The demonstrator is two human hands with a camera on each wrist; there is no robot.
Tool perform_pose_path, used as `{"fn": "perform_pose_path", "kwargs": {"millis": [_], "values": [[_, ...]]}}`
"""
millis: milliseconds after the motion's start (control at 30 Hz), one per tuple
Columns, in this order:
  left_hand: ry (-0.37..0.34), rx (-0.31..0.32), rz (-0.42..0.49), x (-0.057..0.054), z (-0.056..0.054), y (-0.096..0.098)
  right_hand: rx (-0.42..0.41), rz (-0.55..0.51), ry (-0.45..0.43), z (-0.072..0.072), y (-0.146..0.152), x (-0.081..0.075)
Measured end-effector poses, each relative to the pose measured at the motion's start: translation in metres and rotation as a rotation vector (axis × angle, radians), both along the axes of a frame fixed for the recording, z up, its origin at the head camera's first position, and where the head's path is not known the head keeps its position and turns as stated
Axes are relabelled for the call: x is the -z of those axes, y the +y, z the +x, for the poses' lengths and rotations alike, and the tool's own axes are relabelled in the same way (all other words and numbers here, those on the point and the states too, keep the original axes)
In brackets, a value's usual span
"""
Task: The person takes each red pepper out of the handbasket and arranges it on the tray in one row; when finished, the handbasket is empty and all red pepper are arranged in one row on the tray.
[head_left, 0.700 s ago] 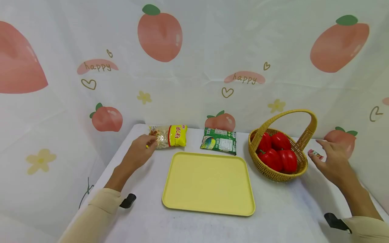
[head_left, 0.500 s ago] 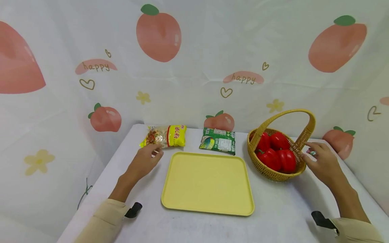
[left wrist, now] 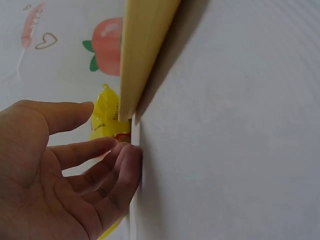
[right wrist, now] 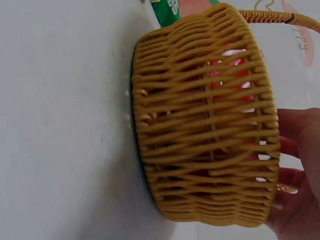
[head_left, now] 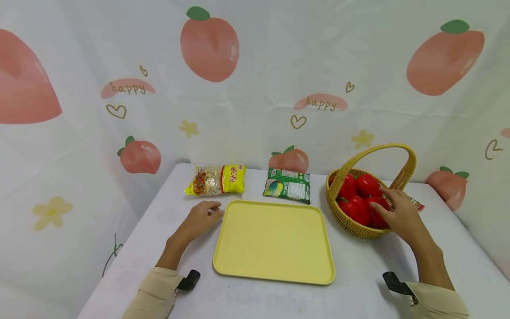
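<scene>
In the head view my left hand (head_left: pixel 204 219) is beside the upper left edge of the yellow tray (head_left: pixel 275 277), fingers loosely bent and holding nothing. The left wrist view shows that hand (left wrist: pixel 75 175) next to the tray's side (left wrist: pixel 142 50). My right hand (head_left: pixel 400 215) reaches over the right rim of the wicker basket (head_left: pixel 360 231), thumb and fingers spread about a red bell pepper (head_left: pixel 378 212). More bell peppers (head_left: pixel 353 209) lie beside it. In the right wrist view the basket wall (right wrist: pixel 205 130) hides the fingertips of my right hand (right wrist: pixel 300 165).
A yellow and clear food packet (head_left: pixel 215 180) lies behind the tray at left. A green packet (head_left: pixel 287 185) lies behind its right part. The basket's tall handle (head_left: pixel 378 147) arches over the peppers. A small red packet (head_left: pixel 417 203) lies right of the basket.
My right hand has moved left, from beside the small packet to over the basket's peppers. My left hand has moved away from the yellow packet, right and nearer, to the tray's edge.
</scene>
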State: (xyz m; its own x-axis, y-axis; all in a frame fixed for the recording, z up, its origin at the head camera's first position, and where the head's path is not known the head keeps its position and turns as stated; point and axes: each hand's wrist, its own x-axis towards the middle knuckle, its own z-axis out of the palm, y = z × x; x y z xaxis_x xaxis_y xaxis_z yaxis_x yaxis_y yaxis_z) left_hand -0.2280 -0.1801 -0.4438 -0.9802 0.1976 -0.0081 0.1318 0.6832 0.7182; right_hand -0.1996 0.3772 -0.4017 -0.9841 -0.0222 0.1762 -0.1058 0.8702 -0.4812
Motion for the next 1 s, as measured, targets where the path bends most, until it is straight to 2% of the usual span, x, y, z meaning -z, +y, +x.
{"fn": "perform_pose_path", "kwargs": {"millis": [200,467,567,733,933,1000], "values": [[-0.092,0.016,0.063,-0.0046,0.0002,0.0071,0.005,0.011,-0.072,-0.004,-0.0016,0.0046],[-0.154,0.038,0.04,-0.0075,0.0029,0.0089,-0.029,0.028,-0.073,-0.0043,-0.0035,0.0079],[-0.158,0.05,0.043,-0.006,0.0034,0.009,-0.033,0.034,-0.08,-0.003,-0.0047,0.0069],[-0.112,0.056,-0.005,-0.0015,0.003,0.0093,-0.035,0.031,-0.082,-0.0015,-0.0063,0.0052],[-0.148,0.049,0.058,0.0004,0.0021,0.0098,-0.04,0.032,-0.094,0.001,-0.0054,0.0023],[-0.14,0.052,0.055,0.0005,0.0018,0.0096,-0.04,0.04,-0.102,0.0021,-0.0045,0.0015]]}}
